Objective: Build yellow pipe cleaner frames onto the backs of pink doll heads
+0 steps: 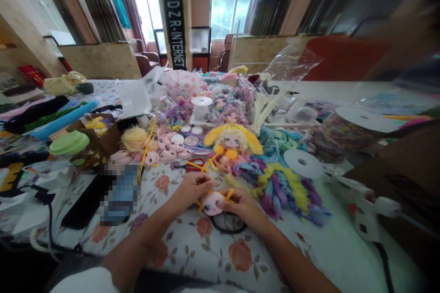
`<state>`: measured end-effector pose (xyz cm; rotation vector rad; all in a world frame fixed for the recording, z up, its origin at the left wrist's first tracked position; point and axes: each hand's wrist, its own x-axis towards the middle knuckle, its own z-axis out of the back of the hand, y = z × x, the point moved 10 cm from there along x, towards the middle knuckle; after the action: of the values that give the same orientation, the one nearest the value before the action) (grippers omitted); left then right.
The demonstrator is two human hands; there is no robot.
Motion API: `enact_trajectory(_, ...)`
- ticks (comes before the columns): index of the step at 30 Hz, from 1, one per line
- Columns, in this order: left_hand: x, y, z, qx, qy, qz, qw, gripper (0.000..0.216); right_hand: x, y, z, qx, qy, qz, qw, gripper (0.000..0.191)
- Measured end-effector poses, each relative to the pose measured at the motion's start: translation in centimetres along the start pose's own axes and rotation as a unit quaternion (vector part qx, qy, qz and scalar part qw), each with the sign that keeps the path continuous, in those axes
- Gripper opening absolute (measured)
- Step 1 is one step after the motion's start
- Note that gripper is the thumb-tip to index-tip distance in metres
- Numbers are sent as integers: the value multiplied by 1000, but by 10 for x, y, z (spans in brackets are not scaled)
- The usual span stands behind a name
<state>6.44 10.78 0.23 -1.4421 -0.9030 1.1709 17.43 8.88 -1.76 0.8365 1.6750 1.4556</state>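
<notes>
Both hands busy at the centre of the counter (206, 247), over the flowered cloth. Left hand (192, 188) pinching a yellow fuzzy wire (229, 193) at about 11 o'clock of a small pink doll head (212, 203); right hand (242, 203) cupping the head from 3 o'clock, fingers closed round it and the wire. Head lying face up between the two hands, just above a black ring (228, 225) at 6 o'clock.

Best done, by the look of it, with the head kept steady in the right hand while the left guides the wire snugly round the top, keeping the bend even and the face unsmudged.

At 12 o'clock, a finished doll with yellow hair (233, 139); at 10 o'clock, a loose cluster of spare pink heads (168, 149). At 2 o'clock, a heap of coloured fluffy yarn (282, 183) and a white spool (302, 163). Clear plastic bags (292, 62) toward 1 o'clock, contents too blurred to tell. A glue gun (364, 201) at 3 o'clock. At 9 o'clock, a brown box (99, 139) with a green lid (68, 143) resting beside it.
</notes>
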Motion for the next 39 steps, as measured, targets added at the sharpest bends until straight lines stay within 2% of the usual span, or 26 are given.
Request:
enact_trajectory(3, -2, -6, 0, 21, -2, -21, 1000, 31, 0, 6, -3, -6, 15, 17, 1000, 26)
enact_trajectory(7, -4, 4, -4, -39, 6, 33, 999, 32, -1, 10, -7, 1, 31, 25, 999, 25)
enact_trajectory(10, -2, 9, -5, -58, 11, 52, 997, 33, 0, 6, -5, 3, 17, 17, 1000, 27)
enact_trajectory(17, 6, 4, -4, 9, 21, 19, 1000, 36, 0, 0, 7, 28, -54, -8, 998, 30)
enact_trajectory(22, 3, 9, -4, -50, 16, 42, 998, 31, 0, 4, 1, 35, -26, 7, 999, 29)
enact_trajectory(27, 3, 8, -8, -63, 61, 11, 996, 37, -2, 1, 12, 38, -77, -2, 996, 31)
enact_trajectory(30, 0, 5, -8, -78, 90, -12, 993, 52, 0, 3, 14, 27, -87, 14, 996, 34)
enact_trajectory(32, -1, 5, 1, -101, 72, -8, 992, 52, 3, 3, 13, 23, -88, 21, 996, 39)
enact_trajectory(35, 3, 4, 35, -171, -22, -5, 985, 47, 3, 5, 16, -5, -112, 37, 993, 45)
enact_trajectory(37, 5, 3, 69, -212, -109, -19, 971, 46, -2, 11, 16, -94, -123, 54, 986, 43)
enact_trajectory(39, 4, 5, 98, -232, -164, -32, 958, 47, -10, 16, 10, -223, -112, 72, 966, 35)
